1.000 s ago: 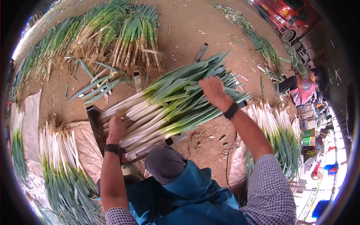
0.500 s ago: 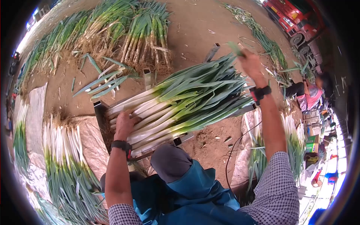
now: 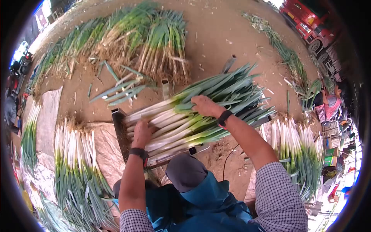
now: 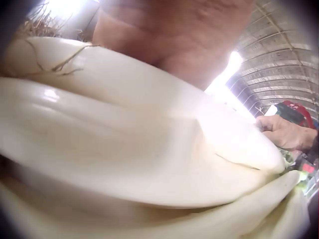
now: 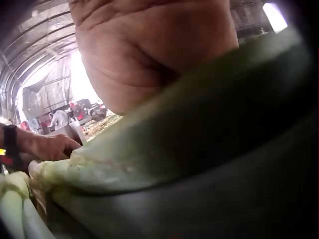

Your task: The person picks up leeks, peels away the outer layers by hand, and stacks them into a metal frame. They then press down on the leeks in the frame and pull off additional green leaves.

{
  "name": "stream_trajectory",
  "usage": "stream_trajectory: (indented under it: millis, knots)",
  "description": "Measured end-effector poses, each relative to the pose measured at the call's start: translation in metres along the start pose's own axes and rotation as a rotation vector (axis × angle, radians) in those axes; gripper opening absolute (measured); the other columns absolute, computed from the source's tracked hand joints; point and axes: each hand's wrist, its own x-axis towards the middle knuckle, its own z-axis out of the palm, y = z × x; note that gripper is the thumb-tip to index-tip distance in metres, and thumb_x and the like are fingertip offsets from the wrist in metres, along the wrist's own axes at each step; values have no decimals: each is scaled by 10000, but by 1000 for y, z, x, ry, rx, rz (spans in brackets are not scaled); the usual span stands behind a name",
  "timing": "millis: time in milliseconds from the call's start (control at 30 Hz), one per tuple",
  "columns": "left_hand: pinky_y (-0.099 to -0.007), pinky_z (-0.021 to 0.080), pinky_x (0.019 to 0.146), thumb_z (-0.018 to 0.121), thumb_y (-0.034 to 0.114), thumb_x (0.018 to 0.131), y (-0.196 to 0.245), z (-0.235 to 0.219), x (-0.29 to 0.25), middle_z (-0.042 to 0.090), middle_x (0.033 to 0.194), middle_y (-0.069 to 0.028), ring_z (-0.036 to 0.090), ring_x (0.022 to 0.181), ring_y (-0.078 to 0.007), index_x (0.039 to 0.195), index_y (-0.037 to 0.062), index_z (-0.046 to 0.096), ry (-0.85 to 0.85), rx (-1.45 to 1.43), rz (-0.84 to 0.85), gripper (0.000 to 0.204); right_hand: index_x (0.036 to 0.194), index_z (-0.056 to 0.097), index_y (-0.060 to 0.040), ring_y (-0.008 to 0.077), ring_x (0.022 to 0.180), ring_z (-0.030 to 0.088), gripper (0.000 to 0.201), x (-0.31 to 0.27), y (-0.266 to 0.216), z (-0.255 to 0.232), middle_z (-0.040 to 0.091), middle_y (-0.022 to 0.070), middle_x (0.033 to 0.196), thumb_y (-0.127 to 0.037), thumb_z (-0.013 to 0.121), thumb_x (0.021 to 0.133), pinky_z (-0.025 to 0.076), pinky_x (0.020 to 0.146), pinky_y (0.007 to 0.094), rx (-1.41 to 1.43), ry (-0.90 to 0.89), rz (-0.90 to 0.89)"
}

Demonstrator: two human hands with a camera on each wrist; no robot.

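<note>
A bundle of leeks (image 3: pixel 181 116), which might be large spring onions, lies slantwise in a dark metal frame (image 3: pixel 119 133), white ends left, green leaves right. My left hand (image 3: pixel 142 134) grips the white stalks near the root end, thumb spread toward the leaves; in the left wrist view the pale stalks (image 4: pixel 124 144) pass close under the palm. Farther along, my right hand (image 3: pixel 206 106) pinches at a leek leaf where white turns green. Its fingertips are hidden in both wrist views, behind the green leaves (image 5: pixel 149 149) in the right one.
More leeks lie in rows on sheets at the left (image 3: pixel 75 166) and right (image 3: pixel 295 154). Uncleaned leeks with roots (image 3: pixel 164 46) lie beyond the frame, near loose cut leaves (image 3: pixel 119 91). A person (image 3: pixel 330 104) sits at the far right, below a red truck (image 3: pixel 309 23).
My right hand swung out to the right with a torn green leaf piece, then came back without it to the middle of the bundle. The left hand stays on the white stalks.
</note>
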Motion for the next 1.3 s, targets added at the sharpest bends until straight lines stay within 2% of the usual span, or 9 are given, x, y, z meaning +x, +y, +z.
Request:
stream_trajectory:
  millis: [233, 367, 500, 733, 1033, 1100, 1167, 1200, 1300]
  knots:
    - [-426, 537, 865, 664, 120, 844, -7, -30, -13, 708, 1018, -254, 692, 976, -401, 1142, 48, 713, 161, -65, -14, 310, 881, 731, -47, 385, 835, 638, 156, -24, -33, -68, 675, 159, 856, -178, 751, 800, 502, 756, 467, 48, 327, 11]
    - [-269, 543, 745, 607, 8, 919, 34, -93, -51, 706, 855, -85, 702, 849, -175, 1156, -2, 686, 311, -753, -165, 250, 916, 736, -34, 321, 781, 655, 186, -59, -61, -134, 678, 147, 841, -173, 782, 802, 514, 708, 416, -60, 513, 48]
    - [-297, 566, 849, 549, -21, 976, 74, -121, -104, 674, 1051, -70, 659, 945, -156, 1201, 15, 650, 246, -1241, 184, 249, 978, 737, -33, 283, 786, 679, 200, -84, -159, -181, 696, 157, 885, -155, 779, 826, 515, 681, 373, 151, 581, 16]
    - [-309, 532, 930, 475, -51, 951, 166, -139, -169, 660, 1247, -129, 669, 1074, -213, 1367, -24, 531, 75, -1625, 254, 421, 1374, 495, -35, 432, 788, 642, 645, -70, -306, -108, 658, 257, 863, -149, 777, 805, 503, 668, 455, 323, 147, -321]
    - [-383, 438, 1062, 414, 241, 1084, 150, -166, -216, 586, 1369, -165, 568, 1238, -256, 1409, -39, 476, 189, -1625, 186, 433, 1032, 674, -13, 375, 782, 645, 231, -68, -358, -75, 648, 208, 859, -96, 745, 828, 498, 685, 414, 429, 252, -399]
    - [-396, 382, 1113, 441, 463, 1065, 149, -178, -221, 565, 1397, -171, 513, 1295, -255, 1432, -31, 467, 167, -1576, 105, 616, 1001, 699, -10, 330, 778, 662, 168, -60, -366, -83, 675, 183, 887, -83, 733, 854, 509, 697, 394, 467, 318, -364]
    - [-394, 390, 1113, 457, 477, 1056, 133, -190, -225, 573, 1382, -174, 533, 1272, -270, 1417, -35, 485, 232, -1419, 102, 627, 1075, 712, -23, 232, 776, 663, 216, -49, -368, -113, 697, 163, 920, -59, 727, 863, 518, 715, 351, 424, 617, -445]
    - [-408, 408, 1103, 478, 453, 1053, 123, -200, -232, 587, 1358, -177, 548, 1261, -281, 1397, -41, 506, 313, -1322, -6, 603, 1088, 711, -30, 225, 794, 671, 227, -50, -373, -138, 704, 154, 931, -89, 738, 870, 513, 733, 336, 366, 668, -212]
    - [-399, 506, 996, 545, 326, 1040, 60, -215, -260, 671, 1218, -166, 658, 1101, -274, 1294, -46, 593, 498, -1302, 15, 453, 1106, 709, -48, 301, 805, 668, 270, -34, -371, -197, 706, 164, 924, -229, 711, 907, 504, 748, 380, 167, 1112, -226]
